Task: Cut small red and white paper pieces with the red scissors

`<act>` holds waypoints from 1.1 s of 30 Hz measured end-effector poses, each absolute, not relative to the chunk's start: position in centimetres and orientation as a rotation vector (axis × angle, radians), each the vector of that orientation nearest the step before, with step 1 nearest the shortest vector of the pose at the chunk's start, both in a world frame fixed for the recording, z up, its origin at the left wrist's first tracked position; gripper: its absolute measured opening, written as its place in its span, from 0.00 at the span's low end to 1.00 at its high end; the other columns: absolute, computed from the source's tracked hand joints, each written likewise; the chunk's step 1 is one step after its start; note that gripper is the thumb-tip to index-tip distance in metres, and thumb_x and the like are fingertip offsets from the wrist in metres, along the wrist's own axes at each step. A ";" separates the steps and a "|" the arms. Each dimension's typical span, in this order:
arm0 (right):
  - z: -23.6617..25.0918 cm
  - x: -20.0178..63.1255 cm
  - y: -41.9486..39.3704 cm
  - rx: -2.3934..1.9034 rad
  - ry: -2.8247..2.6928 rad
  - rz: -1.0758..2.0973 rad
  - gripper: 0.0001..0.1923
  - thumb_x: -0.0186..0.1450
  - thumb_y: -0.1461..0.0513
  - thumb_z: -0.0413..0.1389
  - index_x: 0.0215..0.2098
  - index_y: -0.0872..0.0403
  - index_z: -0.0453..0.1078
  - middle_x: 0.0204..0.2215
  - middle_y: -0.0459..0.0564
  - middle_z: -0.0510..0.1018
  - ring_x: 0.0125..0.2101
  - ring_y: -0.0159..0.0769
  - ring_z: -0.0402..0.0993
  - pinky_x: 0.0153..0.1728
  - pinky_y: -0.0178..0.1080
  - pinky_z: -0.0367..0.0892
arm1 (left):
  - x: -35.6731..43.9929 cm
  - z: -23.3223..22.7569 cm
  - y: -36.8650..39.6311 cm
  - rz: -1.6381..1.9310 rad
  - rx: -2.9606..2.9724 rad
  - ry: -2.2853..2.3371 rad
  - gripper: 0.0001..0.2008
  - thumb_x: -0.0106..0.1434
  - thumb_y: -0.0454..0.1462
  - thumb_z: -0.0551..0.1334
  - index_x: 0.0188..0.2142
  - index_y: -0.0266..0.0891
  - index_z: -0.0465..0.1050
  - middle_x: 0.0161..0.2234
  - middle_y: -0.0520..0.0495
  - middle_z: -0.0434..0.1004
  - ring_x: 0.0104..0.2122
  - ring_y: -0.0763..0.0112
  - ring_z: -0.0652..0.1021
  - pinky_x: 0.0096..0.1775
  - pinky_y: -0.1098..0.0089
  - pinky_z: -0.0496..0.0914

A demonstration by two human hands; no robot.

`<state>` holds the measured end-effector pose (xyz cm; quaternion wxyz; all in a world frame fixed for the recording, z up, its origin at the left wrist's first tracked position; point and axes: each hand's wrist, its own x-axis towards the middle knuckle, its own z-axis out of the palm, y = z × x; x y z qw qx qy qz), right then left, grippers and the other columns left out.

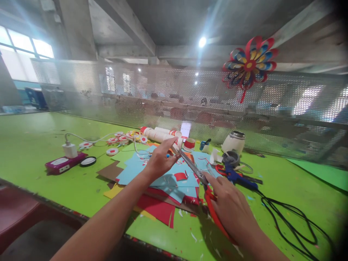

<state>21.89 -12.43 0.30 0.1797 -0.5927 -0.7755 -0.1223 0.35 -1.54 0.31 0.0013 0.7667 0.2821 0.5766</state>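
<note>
The right hand (227, 199) grips red-handled scissors (201, 177), blades pointing at the small white piece (177, 147) pinched in the left hand (161, 159), with light-blue sheets (133, 171) beneath, a blue glue gun (240, 178) right of the right hand, and a purple power strip (65, 165) well left on the surface (87, 199).

No lettering, brand, number or sign can be read: the pale upright panel (185, 129) before the mesh partition (163, 83) bears only faint marks, too small and blurred to make out.
</note>
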 end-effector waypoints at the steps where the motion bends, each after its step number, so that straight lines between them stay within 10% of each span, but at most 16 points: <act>1: 0.5 21.8 -12.4 -1.685 -2.197 -0.340 0.27 0.60 0.68 0.49 0.59 0.55 0.63 0.37 0.57 0.75 0.37 0.46 0.72 0.37 0.45 0.68 | 0.4 0.3 -1.5 1.803 2.416 0.879 0.26 0.58 0.34 0.63 0.56 0.37 0.61 0.53 0.36 0.68 0.47 0.63 0.74 0.42 0.66 0.74; 33: 0.7 22.6 -13.5 -1.382 -2.190 -0.594 0.21 0.63 0.66 0.46 0.54 0.59 0.65 0.30 0.55 0.74 0.27 0.41 0.73 0.25 0.42 0.71 | 1.2 1.5 -3.4 1.785 2.398 0.856 0.28 0.60 0.38 0.62 0.58 0.38 0.58 0.48 0.38 0.72 0.35 0.72 0.77 0.35 0.70 0.76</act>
